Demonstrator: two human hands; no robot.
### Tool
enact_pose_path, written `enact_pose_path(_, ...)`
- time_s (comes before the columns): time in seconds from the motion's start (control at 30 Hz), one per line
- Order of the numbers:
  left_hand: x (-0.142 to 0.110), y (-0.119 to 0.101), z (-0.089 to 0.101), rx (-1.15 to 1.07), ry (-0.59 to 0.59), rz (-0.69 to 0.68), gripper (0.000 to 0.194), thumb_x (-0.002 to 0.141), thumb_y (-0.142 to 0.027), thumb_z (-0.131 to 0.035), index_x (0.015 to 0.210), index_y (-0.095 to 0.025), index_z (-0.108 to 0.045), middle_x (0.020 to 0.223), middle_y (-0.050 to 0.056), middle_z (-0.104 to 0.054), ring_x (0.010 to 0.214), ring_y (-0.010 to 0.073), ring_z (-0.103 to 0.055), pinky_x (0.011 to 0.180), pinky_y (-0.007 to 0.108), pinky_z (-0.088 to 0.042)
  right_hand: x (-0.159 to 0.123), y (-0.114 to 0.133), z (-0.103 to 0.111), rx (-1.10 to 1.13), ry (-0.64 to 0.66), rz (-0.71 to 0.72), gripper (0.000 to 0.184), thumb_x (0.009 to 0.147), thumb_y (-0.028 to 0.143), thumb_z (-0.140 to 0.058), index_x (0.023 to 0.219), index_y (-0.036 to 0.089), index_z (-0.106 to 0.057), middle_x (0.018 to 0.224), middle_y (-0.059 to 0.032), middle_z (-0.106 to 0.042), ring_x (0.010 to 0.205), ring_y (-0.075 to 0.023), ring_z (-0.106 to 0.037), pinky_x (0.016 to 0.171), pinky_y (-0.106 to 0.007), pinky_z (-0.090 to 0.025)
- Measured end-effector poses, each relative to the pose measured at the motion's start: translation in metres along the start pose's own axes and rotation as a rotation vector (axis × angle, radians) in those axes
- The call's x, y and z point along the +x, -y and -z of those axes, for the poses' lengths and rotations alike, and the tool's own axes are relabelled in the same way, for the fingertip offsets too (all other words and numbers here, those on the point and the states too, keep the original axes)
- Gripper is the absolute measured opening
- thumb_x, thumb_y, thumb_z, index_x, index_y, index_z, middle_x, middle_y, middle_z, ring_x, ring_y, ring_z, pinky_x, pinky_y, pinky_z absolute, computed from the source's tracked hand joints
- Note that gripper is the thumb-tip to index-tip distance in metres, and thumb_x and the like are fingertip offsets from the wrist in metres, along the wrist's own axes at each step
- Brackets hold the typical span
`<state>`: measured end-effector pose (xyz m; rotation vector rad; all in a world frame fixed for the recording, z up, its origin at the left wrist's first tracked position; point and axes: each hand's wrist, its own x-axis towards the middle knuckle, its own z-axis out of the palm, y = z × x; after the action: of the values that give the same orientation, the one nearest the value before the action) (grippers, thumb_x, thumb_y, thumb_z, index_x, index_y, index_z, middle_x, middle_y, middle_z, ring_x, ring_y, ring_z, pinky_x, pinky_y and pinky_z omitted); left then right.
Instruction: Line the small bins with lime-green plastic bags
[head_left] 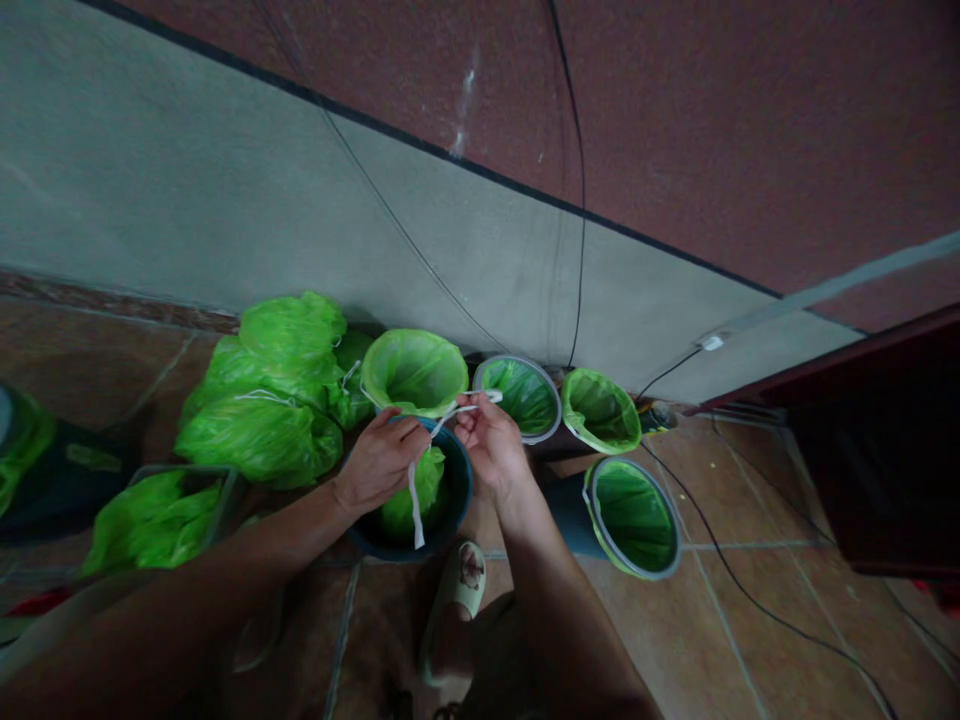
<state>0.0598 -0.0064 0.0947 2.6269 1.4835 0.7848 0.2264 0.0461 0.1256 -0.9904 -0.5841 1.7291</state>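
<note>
My left hand (380, 461) and my right hand (487, 440) are both closed in a pinch on a white drawstring (414, 495) above a dark blue bin (458, 495). Inside that bin sits a gathered green plastic bag (420, 490). One end of the string hangs down over the bin; the other runs from my left fingers across to my right fingertips. My foot in a pale slipper (459, 590) stands just in front of the bin.
Several bins lined with green bags stand along the wall: one behind (415, 372), two further right (521, 397) (601, 410), one lying on its side (631, 517). Tied full green bags (262, 400) pile up at left. Black cables (750, 590) cross the tiled floor; dark furniture (870, 450) stands at right.
</note>
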Motion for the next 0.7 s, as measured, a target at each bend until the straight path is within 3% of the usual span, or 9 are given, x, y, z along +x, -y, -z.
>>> enact_pose_path(0.13, 0.0, 0.001, -0.002, -0.013, -0.005, 0.022, 0.022, 0.094, -0.019, -0.039, 0.082, -0.018, -0.057, 0.078, 0.002, -0.06, 0.081, 0.017, -0.058, 0.095, 0.04, -0.039, 0.005, 0.017, 0.011, -0.177, -0.078, 0.214, 0.017, 0.078, 0.035, -0.064, 0.078, 0.019, -0.059, 0.079, 0.0005, -0.063, 0.054, -0.006, -0.049, 0.05, -0.018, -0.04)
enact_pose_path(0.23, 0.002, 0.001, -0.001, -0.035, -0.027, 0.058, 0.021, 0.094, -0.02, -0.04, 0.082, -0.018, -0.057, 0.078, 0.002, -0.06, 0.08, 0.0165, -0.058, 0.093, 0.038, -0.04, 0.005, 0.016, 0.019, -0.683, -0.175, 0.279, 0.028, 0.083, 0.046, -0.056, 0.08, 0.019, -0.061, 0.078, -0.0024, -0.065, 0.054, -0.0101, -0.053, 0.052, -0.023, -0.041)
enact_pose_path(0.33, 0.003, 0.002, 0.0, -0.065, -0.067, 0.118, 0.021, 0.093, -0.021, -0.042, 0.078, -0.019, -0.056, 0.077, 0.002, -0.06, 0.078, 0.0158, -0.057, 0.085, 0.034, -0.043, 0.003, 0.01, 0.023, -1.258, -0.245, 0.32, 0.039, 0.086, 0.053, -0.049, 0.078, 0.018, -0.065, 0.078, -0.0084, -0.068, 0.069, -0.0184, -0.062, 0.065, -0.028, -0.045)
enact_pose_path(0.4, 0.003, 0.002, -0.001, -0.083, -0.088, 0.159, 0.02, 0.093, -0.021, -0.043, 0.077, -0.019, -0.055, 0.076, 0.002, -0.06, 0.076, 0.0155, -0.056, 0.08, 0.032, -0.043, 0.002, 0.003, 0.023, -1.423, -0.197, 0.266, 0.046, 0.088, 0.055, -0.044, 0.072, 0.018, -0.067, 0.077, -0.0108, -0.07, 0.076, -0.0211, -0.065, 0.071, -0.03, -0.045)
enact_pose_path(0.53, 0.003, -0.002, -0.002, -0.077, -0.073, 0.128, 0.021, 0.093, -0.018, -0.041, 0.08, -0.019, -0.057, 0.079, 0.003, -0.061, 0.078, 0.0157, -0.057, 0.081, 0.033, -0.043, -0.001, -0.018, 0.014, -1.208, 0.027, 0.085, 0.055, 0.085, 0.063, -0.043, 0.07, 0.017, -0.07, 0.068, -0.0049, -0.068, 0.061, -0.0147, -0.06, 0.059, -0.025, -0.044)
enact_pose_path(0.7, 0.003, -0.007, -0.001, -0.052, 0.0, 0.099, 0.023, 0.094, -0.02, -0.039, 0.08, -0.018, -0.057, 0.08, 0.005, -0.062, 0.079, 0.0181, -0.057, 0.081, 0.035, -0.044, 0.002, -0.04, 0.006, -0.821, 0.081, 0.023, 0.042, 0.071, 0.057, -0.062, 0.061, 0.016, -0.062, 0.052, 0.003, -0.052, 0.044, -0.0072, -0.04, 0.045, -0.021, -0.033)
